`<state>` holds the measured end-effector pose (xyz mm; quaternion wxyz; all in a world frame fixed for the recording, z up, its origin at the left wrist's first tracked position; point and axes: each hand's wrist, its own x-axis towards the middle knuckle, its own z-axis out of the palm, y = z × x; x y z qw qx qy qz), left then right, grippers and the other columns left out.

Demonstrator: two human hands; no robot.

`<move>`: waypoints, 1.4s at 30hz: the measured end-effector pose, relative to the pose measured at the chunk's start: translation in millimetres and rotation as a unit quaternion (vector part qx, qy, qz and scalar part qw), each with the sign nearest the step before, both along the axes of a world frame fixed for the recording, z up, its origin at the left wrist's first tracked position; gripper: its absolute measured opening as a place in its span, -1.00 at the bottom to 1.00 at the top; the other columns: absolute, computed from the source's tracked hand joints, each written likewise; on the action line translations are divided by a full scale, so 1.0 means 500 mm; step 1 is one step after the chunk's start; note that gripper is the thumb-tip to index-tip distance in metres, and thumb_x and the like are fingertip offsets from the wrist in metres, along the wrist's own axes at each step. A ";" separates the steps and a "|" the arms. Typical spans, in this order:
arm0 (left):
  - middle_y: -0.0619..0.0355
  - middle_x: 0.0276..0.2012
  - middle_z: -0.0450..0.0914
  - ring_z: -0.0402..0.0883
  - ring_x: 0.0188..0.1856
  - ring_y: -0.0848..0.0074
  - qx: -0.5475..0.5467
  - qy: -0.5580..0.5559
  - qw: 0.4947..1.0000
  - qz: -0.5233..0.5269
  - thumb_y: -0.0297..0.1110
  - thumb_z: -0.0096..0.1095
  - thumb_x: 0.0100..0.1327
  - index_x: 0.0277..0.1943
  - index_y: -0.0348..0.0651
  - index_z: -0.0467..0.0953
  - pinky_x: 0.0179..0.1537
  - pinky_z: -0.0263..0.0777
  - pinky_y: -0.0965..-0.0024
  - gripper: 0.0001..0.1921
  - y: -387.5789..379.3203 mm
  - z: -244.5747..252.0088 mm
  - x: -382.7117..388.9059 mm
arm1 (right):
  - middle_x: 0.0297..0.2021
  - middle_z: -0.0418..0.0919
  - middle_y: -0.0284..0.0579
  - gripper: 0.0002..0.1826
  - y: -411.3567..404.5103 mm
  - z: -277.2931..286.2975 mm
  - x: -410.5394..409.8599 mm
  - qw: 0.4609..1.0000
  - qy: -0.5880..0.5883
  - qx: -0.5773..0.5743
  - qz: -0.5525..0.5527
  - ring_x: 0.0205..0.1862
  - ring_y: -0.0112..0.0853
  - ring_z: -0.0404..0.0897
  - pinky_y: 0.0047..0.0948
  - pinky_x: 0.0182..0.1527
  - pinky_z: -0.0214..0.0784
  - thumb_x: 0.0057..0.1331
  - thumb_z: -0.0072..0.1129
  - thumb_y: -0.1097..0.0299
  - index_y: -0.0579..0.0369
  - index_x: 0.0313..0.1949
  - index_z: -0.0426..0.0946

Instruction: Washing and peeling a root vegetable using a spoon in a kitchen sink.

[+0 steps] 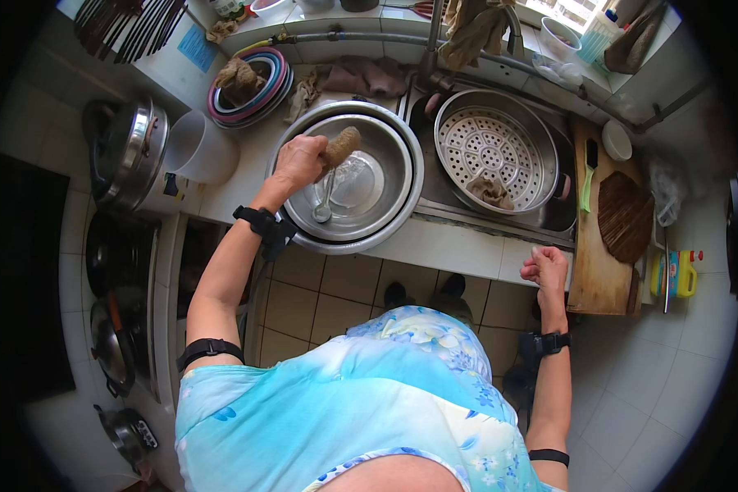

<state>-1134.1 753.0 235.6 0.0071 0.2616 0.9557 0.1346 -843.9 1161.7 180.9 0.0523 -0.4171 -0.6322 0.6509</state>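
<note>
My left hand (pixel 301 161) grips a tan loofah scrubber (pixel 343 145) above a metal basin (pixel 400 178), which sits inside a larger metal basin (pixel 369 247) on the counter. A metal spoon (pixel 323 210) rests in the inner basin, its handle reaching up below the scrubber. Beyond the counter's front edge my right hand (pixel 546 268) hangs in the air, fingers loosely curled and nothing seen in them. To its upper left, a perforated steamer pot (pixel 498 144) stands over the sink, with a brown crumpled cloth (pixel 491 193) inside.
A wooden cutting board (pixel 596 270) at right bears a green-handled brush (pixel 588 184), a brown woven pad (pixel 626 215) and a white bowl (pixel 617 140). Stacked bowls (pixel 246 114), a plastic container (pixel 203 147) and a lidded pot (pixel 132 147) stand left. A faucet (pixel 433 61) rises behind the sink.
</note>
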 end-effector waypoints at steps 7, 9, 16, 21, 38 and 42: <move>-0.13 -0.38 0.59 0.57 -0.23 0.02 0.089 -0.046 0.995 0.026 -0.47 0.22 0.01 -0.34 -0.20 0.52 -0.23 0.41 0.12 -0.88 -0.023 0.006 -0.023 | -0.54 0.52 -0.13 -0.87 -0.027 0.001 0.001 1.000 -0.002 -0.015 0.006 -0.66 -0.47 0.54 -0.50 -0.61 0.45 0.29 0.10 0.40 0.18 -0.28 0.39; -0.12 -0.38 0.59 0.58 -0.24 0.03 0.096 -0.054 0.993 0.032 -0.46 0.24 0.00 -0.34 -0.20 0.52 -0.23 0.41 0.13 -0.88 -0.019 -0.007 -0.023 | -0.54 0.52 -0.14 -0.87 -0.035 0.000 -0.002 1.000 -0.004 -0.013 0.013 -0.66 -0.47 0.54 -0.50 -0.61 0.46 0.29 0.10 0.40 0.18 -0.28 0.39; -0.09 -0.38 0.61 0.59 -0.25 0.08 0.115 -0.127 0.985 0.002 -0.42 0.36 -0.05 -0.34 -0.24 0.53 -0.22 0.41 0.17 -0.80 -0.003 -0.045 -0.009 | -0.55 0.52 -0.16 -0.88 -0.057 0.000 -0.017 0.999 -0.008 -0.027 0.036 -0.66 -0.47 0.54 -0.51 -0.61 0.45 0.29 0.10 0.40 0.16 -0.29 0.39; -0.09 -0.40 0.60 0.59 -0.27 0.11 0.072 -0.105 0.992 -0.003 -0.42 0.36 -0.06 -0.36 -0.25 0.53 -0.24 0.42 0.20 -0.81 -0.007 -0.032 -0.005 | -0.54 0.52 -0.16 -0.88 -0.049 -0.010 -0.009 0.999 -0.010 -0.026 0.036 -0.66 -0.46 0.54 -0.51 -0.61 0.45 0.29 0.11 0.39 0.15 -0.30 0.39; 0.08 -0.56 0.55 0.58 -0.40 0.50 0.230 -0.183 0.956 -0.016 -0.58 0.21 -0.09 -0.41 -0.32 0.50 -0.34 0.41 0.43 -0.89 -0.040 -0.007 -0.030 | -0.54 0.52 -0.11 -0.86 -0.032 -0.008 0.048 0.999 -0.035 -0.029 -0.003 -0.65 -0.41 0.56 -0.45 -0.58 0.46 0.26 0.11 0.42 0.23 -0.30 0.40; 0.04 -0.48 0.62 0.63 -0.36 0.25 -0.002 -0.080 0.996 0.026 -0.55 0.27 -0.18 -0.42 -0.16 0.57 -0.31 0.44 0.29 -0.83 -0.070 0.002 0.007 | -0.53 0.52 -0.14 -0.84 -0.006 0.005 0.034 0.999 -0.025 -0.027 0.022 -0.63 -0.42 0.56 -0.46 -0.56 0.47 0.27 0.12 0.39 0.21 -0.28 0.40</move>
